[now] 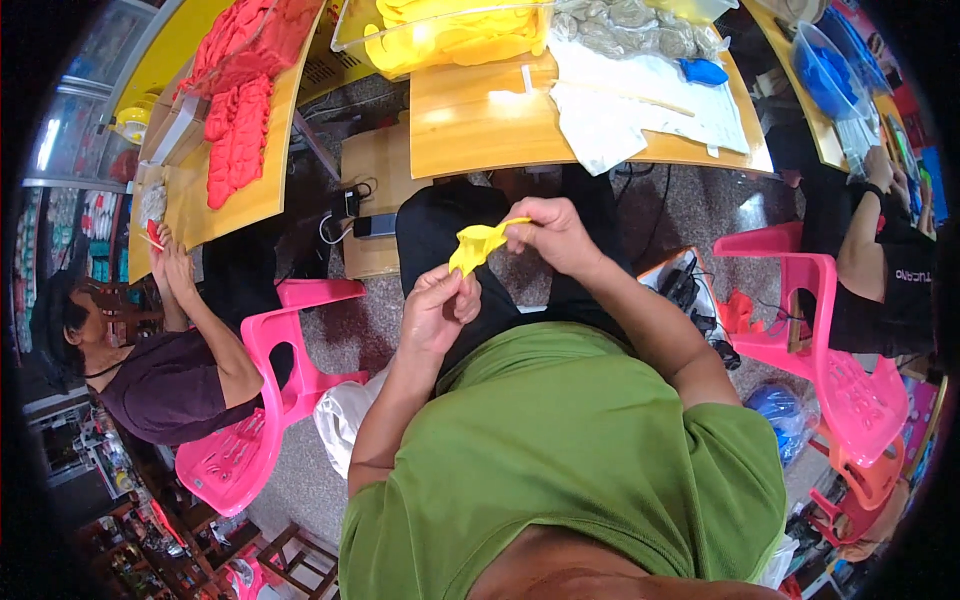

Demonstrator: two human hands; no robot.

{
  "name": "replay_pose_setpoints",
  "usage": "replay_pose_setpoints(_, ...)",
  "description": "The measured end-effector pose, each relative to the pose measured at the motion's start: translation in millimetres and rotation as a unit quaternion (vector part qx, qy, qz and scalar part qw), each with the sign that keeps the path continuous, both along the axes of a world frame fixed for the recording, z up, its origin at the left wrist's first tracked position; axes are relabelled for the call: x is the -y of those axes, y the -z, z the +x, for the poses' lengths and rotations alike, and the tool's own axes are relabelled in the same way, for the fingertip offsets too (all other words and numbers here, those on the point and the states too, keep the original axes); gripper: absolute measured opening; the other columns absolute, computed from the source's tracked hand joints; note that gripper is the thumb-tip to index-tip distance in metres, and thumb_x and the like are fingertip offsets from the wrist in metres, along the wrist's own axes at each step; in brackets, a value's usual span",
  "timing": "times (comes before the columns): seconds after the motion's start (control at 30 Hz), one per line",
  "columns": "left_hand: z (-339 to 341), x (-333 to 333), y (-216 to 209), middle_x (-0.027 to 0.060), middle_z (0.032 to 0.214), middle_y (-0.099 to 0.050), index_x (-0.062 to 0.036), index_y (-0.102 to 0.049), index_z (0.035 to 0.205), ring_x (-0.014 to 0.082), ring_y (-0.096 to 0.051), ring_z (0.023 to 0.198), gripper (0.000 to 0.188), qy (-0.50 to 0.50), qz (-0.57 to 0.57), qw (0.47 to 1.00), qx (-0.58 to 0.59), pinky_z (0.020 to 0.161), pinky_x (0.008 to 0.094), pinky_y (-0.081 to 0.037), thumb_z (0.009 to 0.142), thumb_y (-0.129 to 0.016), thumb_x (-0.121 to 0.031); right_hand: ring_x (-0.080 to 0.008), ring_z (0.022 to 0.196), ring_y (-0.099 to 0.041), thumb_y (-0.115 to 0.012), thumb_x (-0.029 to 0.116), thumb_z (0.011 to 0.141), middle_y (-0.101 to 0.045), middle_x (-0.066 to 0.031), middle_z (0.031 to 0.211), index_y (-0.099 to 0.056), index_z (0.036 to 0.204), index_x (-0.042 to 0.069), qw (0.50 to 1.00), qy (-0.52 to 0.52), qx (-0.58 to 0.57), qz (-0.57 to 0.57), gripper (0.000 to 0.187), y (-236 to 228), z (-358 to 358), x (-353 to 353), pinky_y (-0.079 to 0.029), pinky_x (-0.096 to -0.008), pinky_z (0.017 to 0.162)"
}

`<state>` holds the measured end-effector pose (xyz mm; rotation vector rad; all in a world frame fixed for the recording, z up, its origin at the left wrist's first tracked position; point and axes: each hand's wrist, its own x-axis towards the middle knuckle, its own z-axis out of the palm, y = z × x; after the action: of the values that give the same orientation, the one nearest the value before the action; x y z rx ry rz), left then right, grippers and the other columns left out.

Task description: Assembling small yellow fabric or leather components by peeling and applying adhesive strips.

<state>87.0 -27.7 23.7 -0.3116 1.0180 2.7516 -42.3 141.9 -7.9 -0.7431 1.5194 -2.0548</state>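
Observation:
A small, limp yellow piece (pixel 478 246), apparently soft cloth, is stretched between my hands above my lap. My left hand (pixel 440 306) pinches its lower end with thumb and fingers. The other end, drawn out thin, is gripped by my right hand (pixel 552 232), slightly higher and farther away. Both hands are off the wooden table (pixel 480 125) and short of its near edge. At the back of that table, a clear plastic bin (pixel 345 45) holds a heap of similar yellow pieces (pixel 460 38).
White cloth (pixel 600 120), grey bundles in clear plastic (pixel 630 30) and a blue piece (pixel 703 71) lie on the table. Red pieces (pixel 238 140) cover the left table. Co-workers sit on both sides, near pink chairs (pixel 262 400). A cardboard box (pixel 375 160) stands beneath.

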Motion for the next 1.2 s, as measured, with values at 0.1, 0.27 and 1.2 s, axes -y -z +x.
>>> replay_pose_setpoints(0.1,3,4,4,0.0028,0.058,-0.042,-0.0025,-0.051,0.072,0.0111,-0.036,0.050,0.027,0.050,0.038,0.998,-0.013,0.044,0.0245,-0.027,0.091,-0.053,-0.021,-0.0062,0.059,-0.054,-0.059,0.003,0.085,-0.059,-0.0011,0.066,-0.064,0.082,0.000,0.999,-0.021,0.030,-0.029,0.006,-4,-3,0,-0.045,-0.0212,0.054)
replay_pose_setpoints(0.27,5,7,4,0.0031,0.073,-0.053,-0.0003,-0.056,0.092,0.0120,-0.049,0.064,0.020,0.042,-0.237,0.966,0.091,0.060,0.0229,-0.039,0.090,-0.054,-0.020,-0.0068,0.062,-0.054,-0.060,0.002,0.084,-0.059,-0.0024,0.073,-0.064,0.086,-0.002,0.994,-0.107,0.027,0.023,0.005,-7,-4,-4,-0.043,-0.0202,0.057)
replay_pose_setpoints(1.2,-25,-11,2,0.0052,0.063,-0.048,-0.0017,-0.054,0.071,0.0148,-0.047,0.053,0.014,-0.242,-0.712,0.653,-0.087,0.051,0.0255,-0.039,0.062,-0.060,0.008,-0.0289,0.066,-0.053,-0.060,-0.002,0.073,-0.051,-0.0121,0.074,-0.050,0.081,0.001,0.938,0.072,-0.325,0.097,0.013,-31,37,22,-0.043,-0.0349,0.057)
